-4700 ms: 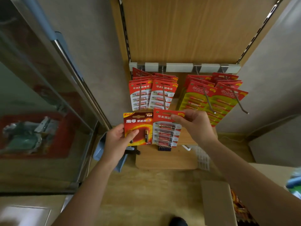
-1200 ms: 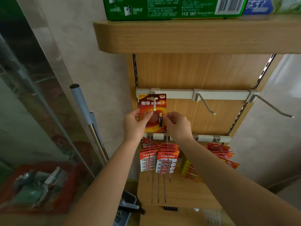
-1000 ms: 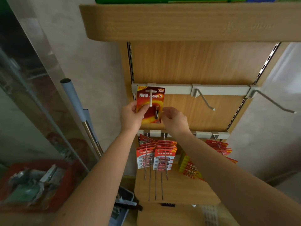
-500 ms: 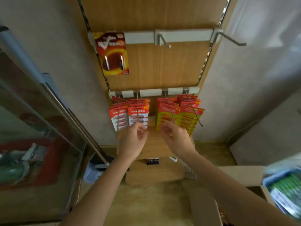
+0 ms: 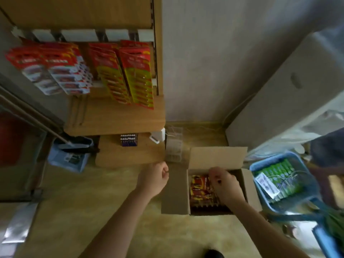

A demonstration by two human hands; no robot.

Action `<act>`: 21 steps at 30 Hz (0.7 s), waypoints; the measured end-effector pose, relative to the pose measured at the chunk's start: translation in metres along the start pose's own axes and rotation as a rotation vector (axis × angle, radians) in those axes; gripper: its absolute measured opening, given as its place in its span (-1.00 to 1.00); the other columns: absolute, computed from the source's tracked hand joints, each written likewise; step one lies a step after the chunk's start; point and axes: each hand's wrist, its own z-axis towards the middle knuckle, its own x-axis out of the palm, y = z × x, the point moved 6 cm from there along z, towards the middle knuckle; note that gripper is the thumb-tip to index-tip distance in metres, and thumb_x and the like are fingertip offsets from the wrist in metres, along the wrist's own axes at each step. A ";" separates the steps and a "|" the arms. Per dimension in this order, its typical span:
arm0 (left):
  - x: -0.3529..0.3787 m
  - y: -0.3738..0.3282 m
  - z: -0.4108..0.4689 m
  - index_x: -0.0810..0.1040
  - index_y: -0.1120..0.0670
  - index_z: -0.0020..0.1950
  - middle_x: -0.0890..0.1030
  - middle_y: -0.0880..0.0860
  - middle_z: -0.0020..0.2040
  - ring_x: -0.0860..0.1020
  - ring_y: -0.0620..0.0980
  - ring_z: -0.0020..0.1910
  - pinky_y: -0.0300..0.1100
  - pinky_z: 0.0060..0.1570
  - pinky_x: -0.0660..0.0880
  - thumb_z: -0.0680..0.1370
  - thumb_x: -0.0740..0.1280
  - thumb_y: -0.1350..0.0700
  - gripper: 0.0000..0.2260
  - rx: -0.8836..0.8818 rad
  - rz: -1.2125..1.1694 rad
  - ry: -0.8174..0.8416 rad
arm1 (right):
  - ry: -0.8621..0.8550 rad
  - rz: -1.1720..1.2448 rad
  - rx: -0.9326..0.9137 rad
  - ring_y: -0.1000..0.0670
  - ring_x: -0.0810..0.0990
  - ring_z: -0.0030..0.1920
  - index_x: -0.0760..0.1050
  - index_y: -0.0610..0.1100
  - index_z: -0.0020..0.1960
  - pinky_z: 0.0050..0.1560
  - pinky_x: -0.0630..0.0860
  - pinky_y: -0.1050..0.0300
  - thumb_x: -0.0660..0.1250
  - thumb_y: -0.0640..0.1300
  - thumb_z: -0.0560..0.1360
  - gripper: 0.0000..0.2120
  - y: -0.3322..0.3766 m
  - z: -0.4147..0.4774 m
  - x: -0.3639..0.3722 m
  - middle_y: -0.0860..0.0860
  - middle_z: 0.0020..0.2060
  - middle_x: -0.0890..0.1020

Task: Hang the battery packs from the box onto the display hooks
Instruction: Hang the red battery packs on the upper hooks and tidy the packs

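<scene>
Over box [image 5: 216, 157] now, off rack [image 5: 115, 118]: R hand [image 5: 226, 185].

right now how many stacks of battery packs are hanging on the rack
4: two red-and-white stacks on the left, two red-and-yellow stacks right of them, all under the white rail. More may hang higher up, out of frame.

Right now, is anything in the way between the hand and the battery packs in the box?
No, nothing visible. The box flaps are folded open and the right hand is directly over the battery packs, fingers curled down. Blur hides whether it touches them. The left hand is beside the box.
</scene>
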 end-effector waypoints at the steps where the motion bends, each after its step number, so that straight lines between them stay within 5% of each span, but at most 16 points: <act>1: 0.022 -0.008 0.000 0.53 0.01 0.08 0.63 -0.08 0.01 0.59 -0.11 -0.06 -0.26 -0.15 0.50 0.55 0.25 0.08 -0.86 -0.031 -0.019 0.016 | 0.025 -0.007 0.025 -0.06 0.58 0.03 0.49 0.03 0.14 0.06 0.54 -0.04 0.13 -0.11 0.57 -0.78 -0.026 0.001 -0.003 0.06 0.00 0.57; 9: 0.160 -0.045 0.004 0.51 0.04 0.08 0.61 -0.06 0.00 0.54 -0.17 -0.13 -0.45 -0.31 0.38 0.59 0.20 0.07 -0.85 -0.122 -0.196 0.138 | 0.120 -0.061 0.148 -0.12 0.60 -0.01 0.52 -0.09 0.13 0.00 0.56 0.00 0.15 -0.26 0.53 -0.74 -0.170 0.030 -0.002 -0.10 0.06 0.62; 18: 0.324 -0.038 0.101 0.52 0.05 0.10 0.56 -0.04 0.06 0.54 -0.13 0.05 -0.28 0.06 0.51 0.57 0.23 0.15 -0.86 -0.032 -0.281 0.188 | 0.142 -0.027 0.220 -0.03 0.58 -0.03 0.50 -0.05 0.14 -0.12 0.53 0.19 0.09 -0.16 0.59 -0.75 -0.286 0.120 0.093 -0.06 0.06 0.61; 21: 0.374 -0.028 0.140 0.50 0.05 0.15 0.55 -0.05 0.13 0.50 -0.17 0.05 -0.38 -0.06 0.44 0.58 0.23 0.09 -0.82 0.041 -0.227 0.196 | 0.153 0.031 0.233 0.02 0.55 -0.10 0.48 -0.08 0.18 -0.21 0.51 0.27 0.08 -0.13 0.60 -0.74 -0.321 0.164 0.135 -0.03 0.02 0.58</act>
